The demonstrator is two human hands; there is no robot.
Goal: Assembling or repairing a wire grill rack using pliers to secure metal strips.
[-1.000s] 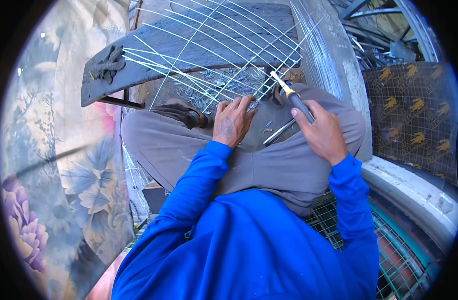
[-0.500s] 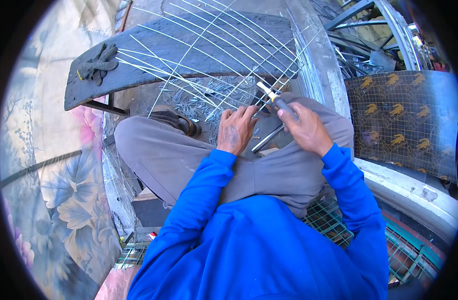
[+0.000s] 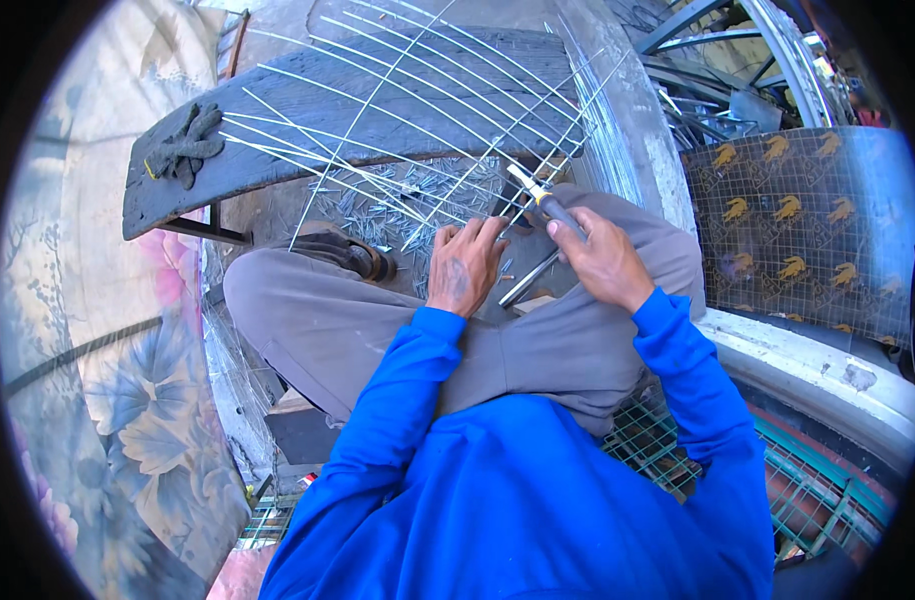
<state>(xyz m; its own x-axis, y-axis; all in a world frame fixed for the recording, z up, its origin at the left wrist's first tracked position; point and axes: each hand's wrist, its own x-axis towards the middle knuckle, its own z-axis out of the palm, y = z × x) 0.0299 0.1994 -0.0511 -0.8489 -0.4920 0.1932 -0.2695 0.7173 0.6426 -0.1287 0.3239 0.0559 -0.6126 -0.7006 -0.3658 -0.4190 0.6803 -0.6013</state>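
Observation:
A loose lattice of thin metal rods crosses in front of me, its upper part over a dark wooden bench. At its near corner, my left hand is closed with the fingers curled over the rods, though the fingertips are partly hidden. My right hand grips a hand tool with a pale metal head, a yellowish band and a dark grey handle. The tool's head is at the rods, just right of my left hand; I cannot tell whether it touches them. Below the hands lies a metal bar.
A dark glove lies on the left end of the bench. Short metal offcuts litter the ground. Long rods lie along the concrete edge at right. Beyond it are a patterned board and metal framing; floral cloth hangs left.
The whole view has shifted slightly, with the lattice and bench a little further left. Both hands keep nearly the same places on the rods and tool, with the tool's angle slightly changed.

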